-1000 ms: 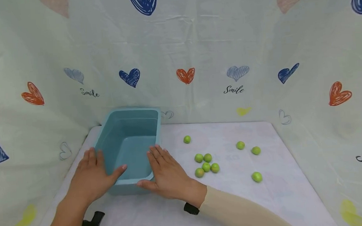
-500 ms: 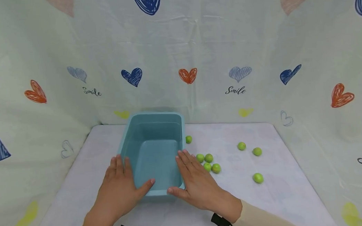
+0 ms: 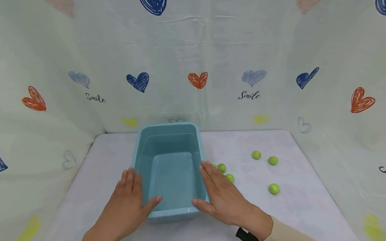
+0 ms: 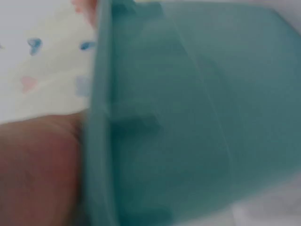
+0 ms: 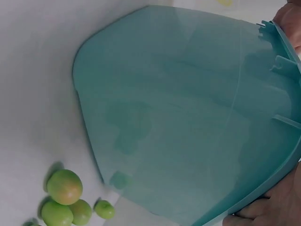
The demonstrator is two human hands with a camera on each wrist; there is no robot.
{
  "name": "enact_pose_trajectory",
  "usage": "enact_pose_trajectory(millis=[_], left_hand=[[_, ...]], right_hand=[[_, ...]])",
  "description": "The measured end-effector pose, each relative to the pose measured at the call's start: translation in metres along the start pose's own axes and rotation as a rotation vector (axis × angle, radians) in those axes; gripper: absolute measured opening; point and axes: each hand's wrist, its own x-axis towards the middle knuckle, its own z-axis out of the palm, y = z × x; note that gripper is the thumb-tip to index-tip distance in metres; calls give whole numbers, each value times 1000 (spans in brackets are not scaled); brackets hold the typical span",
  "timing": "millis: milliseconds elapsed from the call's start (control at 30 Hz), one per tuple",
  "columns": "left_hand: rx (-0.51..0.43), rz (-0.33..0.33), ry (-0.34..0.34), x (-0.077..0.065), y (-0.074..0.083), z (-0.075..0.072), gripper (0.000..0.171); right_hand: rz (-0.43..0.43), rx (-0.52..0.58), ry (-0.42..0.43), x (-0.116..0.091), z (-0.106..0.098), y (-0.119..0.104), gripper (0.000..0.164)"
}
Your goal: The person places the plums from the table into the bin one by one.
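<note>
A light-blue plastic bin (image 3: pixel 173 212) stands at the middle of the table, its inside bare in the head view. My left hand (image 3: pixel 126 203) lies along its left side, fingers straight at the rim and thumb over the near rim. On the other side my right hand (image 3: pixel 222 196) presses the right rim with straight fingers, its thumb at the near right corner. The right wrist view shows the bin's outer wall (image 5: pixel 164 103), with several small round green fruits (image 5: pixel 65 187) beside it. In the left wrist view, the bin's wall (image 4: pixel 178 113) is blurred.
A white-covered table (image 3: pixel 93 171) carries the bin. To the right lie three separate green fruits, one nearest the front (image 3: pixel 274 189); others are partly hidden behind my right hand. A hanging sheet with hearts (image 3: pixel 198 81) closes off the back and sides.
Both hands have moved the bin from the left to the middle of the table and slightly nearer. The bin and right hand now hide several of the green fruits.
</note>
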Motion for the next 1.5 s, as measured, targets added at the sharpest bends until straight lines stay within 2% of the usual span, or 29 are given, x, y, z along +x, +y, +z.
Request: enact_pose_trajectory(millis=[133,267,700,900,1100,1367,1500], left_hand=[[3,95,23,15,-26,-7,97],[39,149,38,26,-39,-11,88],[40,138,6,27,-65,-17,89],[48,144,-4,30,-68,-19,92],[115,149,-3,38,-64,-23,88],[203,167,56,45,-62,-24,73],[205,163,78,48,-63,-24,71]], right_hand=[[-8,-16,-25,4,-2,-2,94],[-1,-20,-41,5,-2,-3,95],[-20,6,-48,17,10,-19,96],[-23,-23,-67,18,9,-20,95],[-20,-49,-61,17,6,-18,96],[-8,-61,-59,13,3,-16,96],[-14,-61,-49,13,3,-15,96]])
